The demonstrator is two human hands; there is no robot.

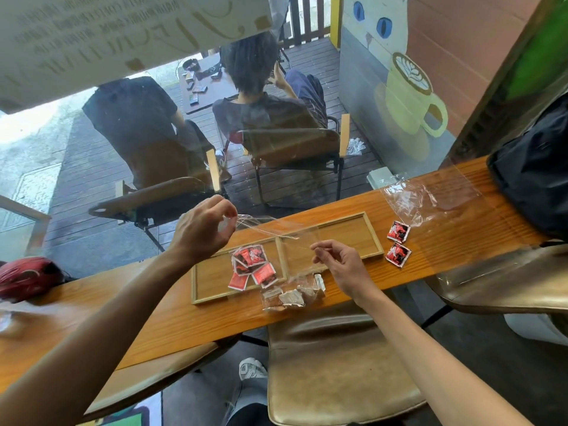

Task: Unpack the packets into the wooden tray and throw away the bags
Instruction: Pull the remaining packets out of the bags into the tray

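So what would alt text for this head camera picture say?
Two hands, left and right, hold a clear plastic bag above a wooden tray on a counter. Red packets lie in the tray's left half; two more lie beside it.

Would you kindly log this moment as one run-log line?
left hand: pinches clear bag | right hand: pinches same bag | wooden tray: red packets in left compartment, right bare

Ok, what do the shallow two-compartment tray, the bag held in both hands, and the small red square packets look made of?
The shallow two-compartment tray: light wood, matte, grain visible. The transparent bag pinched between the left hand and right hand: thin clear plastic film, glossy and creased. The small red square packets: probably printed foil or plastic sachets, given the slight sheen and crimped edges.
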